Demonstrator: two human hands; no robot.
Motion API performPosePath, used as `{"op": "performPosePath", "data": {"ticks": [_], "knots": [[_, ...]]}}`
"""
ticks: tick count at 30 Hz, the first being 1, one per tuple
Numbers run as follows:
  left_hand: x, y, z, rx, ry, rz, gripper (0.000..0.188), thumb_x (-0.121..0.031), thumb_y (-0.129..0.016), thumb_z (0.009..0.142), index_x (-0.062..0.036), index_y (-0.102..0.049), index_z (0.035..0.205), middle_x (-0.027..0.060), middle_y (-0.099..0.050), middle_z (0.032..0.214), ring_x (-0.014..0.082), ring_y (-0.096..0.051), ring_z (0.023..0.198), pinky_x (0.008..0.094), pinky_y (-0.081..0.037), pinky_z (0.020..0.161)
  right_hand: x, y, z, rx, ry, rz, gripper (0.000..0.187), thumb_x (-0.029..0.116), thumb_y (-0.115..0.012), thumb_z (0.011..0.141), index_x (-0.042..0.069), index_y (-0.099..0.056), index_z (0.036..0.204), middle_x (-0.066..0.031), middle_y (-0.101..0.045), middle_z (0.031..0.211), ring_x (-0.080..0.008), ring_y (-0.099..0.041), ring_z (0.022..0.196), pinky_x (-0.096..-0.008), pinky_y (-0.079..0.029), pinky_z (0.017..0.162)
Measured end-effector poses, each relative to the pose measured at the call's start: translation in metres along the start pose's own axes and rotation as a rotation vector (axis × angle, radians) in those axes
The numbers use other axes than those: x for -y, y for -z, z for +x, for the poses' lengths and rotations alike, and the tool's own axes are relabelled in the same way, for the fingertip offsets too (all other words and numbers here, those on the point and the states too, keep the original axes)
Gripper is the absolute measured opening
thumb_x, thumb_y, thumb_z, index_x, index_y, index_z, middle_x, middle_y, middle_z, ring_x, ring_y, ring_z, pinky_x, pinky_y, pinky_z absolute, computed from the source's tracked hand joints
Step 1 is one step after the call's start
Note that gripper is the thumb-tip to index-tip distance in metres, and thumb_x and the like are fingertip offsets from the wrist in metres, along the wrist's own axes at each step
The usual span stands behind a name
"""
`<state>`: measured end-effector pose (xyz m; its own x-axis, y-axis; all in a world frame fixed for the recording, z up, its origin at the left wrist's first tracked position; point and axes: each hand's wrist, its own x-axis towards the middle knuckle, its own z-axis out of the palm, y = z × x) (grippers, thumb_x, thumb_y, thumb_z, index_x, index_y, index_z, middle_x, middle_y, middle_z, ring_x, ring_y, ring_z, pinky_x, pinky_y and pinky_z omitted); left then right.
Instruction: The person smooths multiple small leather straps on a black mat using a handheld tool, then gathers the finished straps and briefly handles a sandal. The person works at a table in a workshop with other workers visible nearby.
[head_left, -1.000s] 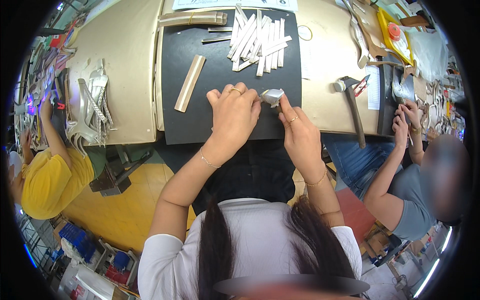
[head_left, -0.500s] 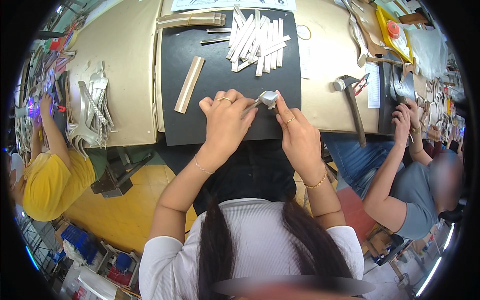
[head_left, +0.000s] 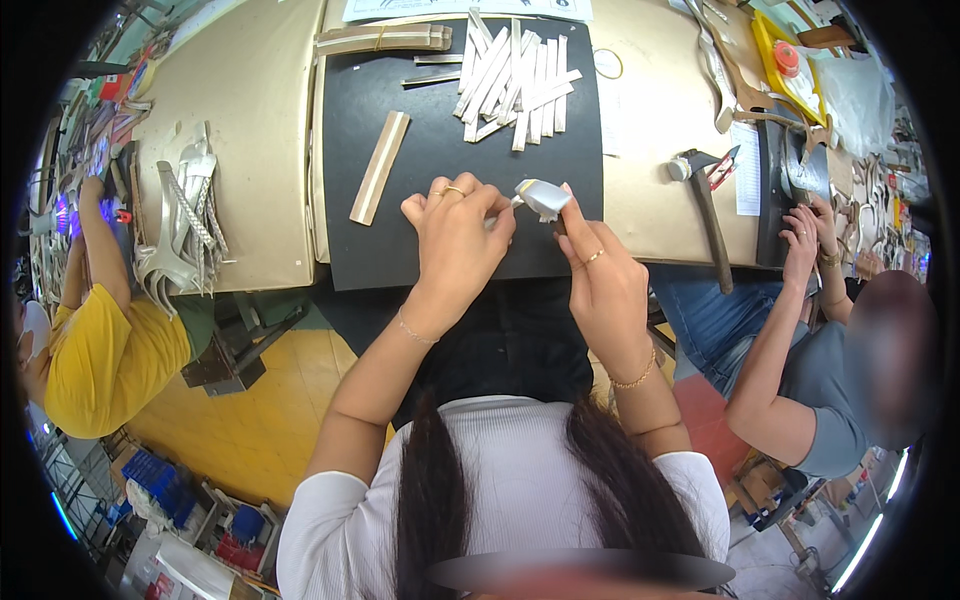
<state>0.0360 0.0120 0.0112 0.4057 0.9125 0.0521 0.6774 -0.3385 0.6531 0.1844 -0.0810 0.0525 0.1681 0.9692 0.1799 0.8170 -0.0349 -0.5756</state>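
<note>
Over the black mat (head_left: 365,265), my left hand (head_left: 460,225) and my right hand (head_left: 608,285) are close together, both pinching a folded silvery-white strip (head_left: 543,198). The strip bends up between them, its broad part next to my right thumb and index finger. Its thin end runs into my left fingers, which partly hide it. Left of my hands lies a flat brown strip (head_left: 380,168) with a pale band along its middle. Beyond them, a loose pile of short whitish strips (head_left: 510,85) covers the far part of the mat.
Brown strips bound in a bundle (head_left: 385,40) lie at the mat's far left edge. Silvery straps (head_left: 185,220) rest on the left table. On the right are a hammer (head_left: 712,225), red snips (head_left: 722,168) and a yellow tray (head_left: 790,70). Co-workers sit on both sides.
My right hand has shifted slightly to the right and nearer me. The folded strip has turned, showing more of its broad pale face. My left fingers remain in nearly the same place.
</note>
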Motion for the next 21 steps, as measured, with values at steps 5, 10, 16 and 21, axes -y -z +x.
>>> {"op": "performPosePath", "data": {"ticks": [5,10,16,21], "knots": [[-0.001,-0.001,0.0,-0.013,-0.001,0.022,0.007,-0.016,-0.077,0.079,-0.0093,-0.074,0.078,0.0011,-0.065,0.085,0.0219,-0.057,0.091,0.0401,-0.029,0.086,-0.001,-0.003,0.006,0.125,-0.052,-0.143,0.058,0.004,-0.066,0.092,0.016,-0.054,0.148,-0.0087,-0.068,0.092,-0.0298,-0.068,0.071,-0.0408,-0.053,0.06],[0.0,-0.003,-0.002,-0.039,-0.015,0.025,0.007,-0.016,-0.076,0.079,-0.0095,-0.074,0.078,0.001,-0.065,0.083,0.0223,-0.058,0.09,0.0403,-0.029,0.086,-0.004,-0.003,0.006,-0.108,0.028,0.014,0.058,0.005,-0.065,0.093,0.016,-0.052,0.149,-0.0089,-0.067,0.09,-0.03,-0.067,0.07,-0.0409,-0.053,0.06],[0.001,-0.006,-0.001,-0.063,-0.041,0.044,0.006,-0.015,-0.076,0.078,-0.0098,-0.074,0.078,0.0006,-0.065,0.083,0.0222,-0.058,0.089,0.041,-0.029,0.085,-0.006,-0.002,0.014,0.111,-0.036,-0.147,0.054,0.008,-0.065,0.095,0.014,-0.053,0.147,-0.0113,-0.066,0.09,-0.0319,-0.066,0.07,-0.0415,-0.053,0.061],[0.001,-0.005,-0.003,-0.057,-0.031,0.021,0.005,-0.015,-0.076,0.078,-0.0101,-0.074,0.078,0.0007,-0.065,0.083,0.022,-0.058,0.089,0.0413,-0.029,0.085,-0.002,0.004,0.009,-0.015,0.007,-0.051,0.055,0.005,-0.065,0.094,0.015,-0.054,0.147,-0.01,-0.066,0.09,-0.0307,-0.067,0.071,-0.0411,-0.053,0.062]]}}
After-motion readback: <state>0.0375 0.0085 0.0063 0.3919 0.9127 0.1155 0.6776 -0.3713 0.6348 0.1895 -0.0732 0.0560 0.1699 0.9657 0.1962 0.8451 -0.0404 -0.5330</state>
